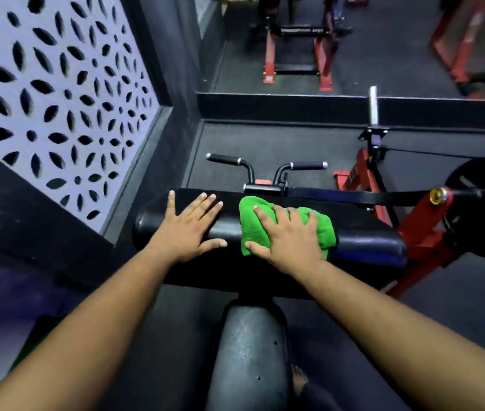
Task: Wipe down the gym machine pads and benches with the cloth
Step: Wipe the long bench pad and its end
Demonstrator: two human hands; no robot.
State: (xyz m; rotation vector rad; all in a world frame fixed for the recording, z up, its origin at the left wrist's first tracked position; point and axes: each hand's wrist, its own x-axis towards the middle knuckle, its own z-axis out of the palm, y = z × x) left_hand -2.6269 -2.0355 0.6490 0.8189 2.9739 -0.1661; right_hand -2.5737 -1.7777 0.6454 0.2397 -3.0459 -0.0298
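Gym floor (265, 143), patterned wall panel (57, 84) left; handlebars (265, 170) behind pad (368, 241); both hands' fingers flat, right hand (288, 235) pressing cloth (254, 229), left hand (187, 226) bare.

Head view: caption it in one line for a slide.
Right hand presses a green cloth on the black pad; left hand rests flat beside it.

- Patterned wall panel (57, 93), leaf-shaped cutouts, on your left.
- Black-gripped handlebars (265, 167) ahead of you.
- Red machine frame (297, 54) standing farther off.
- Weight plate (484, 203) at your right.
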